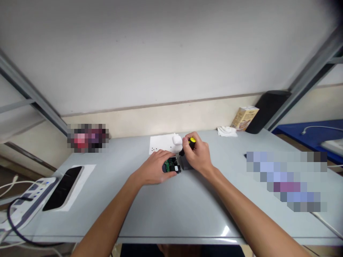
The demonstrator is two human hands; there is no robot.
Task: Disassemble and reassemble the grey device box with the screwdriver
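At the middle of the desk, my left hand (157, 166) grips a small opened electronic device (175, 168) with a green circuit board and black parts. Its fingers lie along the far side and the thumb along the near side. My right hand (199, 153) is wrapped round a black and yellow screwdriver (190, 143), which tilts down and left toward the device. The tip's exact contact is too small to make out. Under and beside the right hand sits a dark grey block-like piece (186, 163), partly hidden.
Behind the hands lies white paper (160, 141) with several tiny dark screws and a white rounded case (177, 139). A phone (64, 189) and power strip (32, 203) are left. A drink carton (245, 118), crumpled tissue (227, 131) and black cylinder (268, 111) stand back right.
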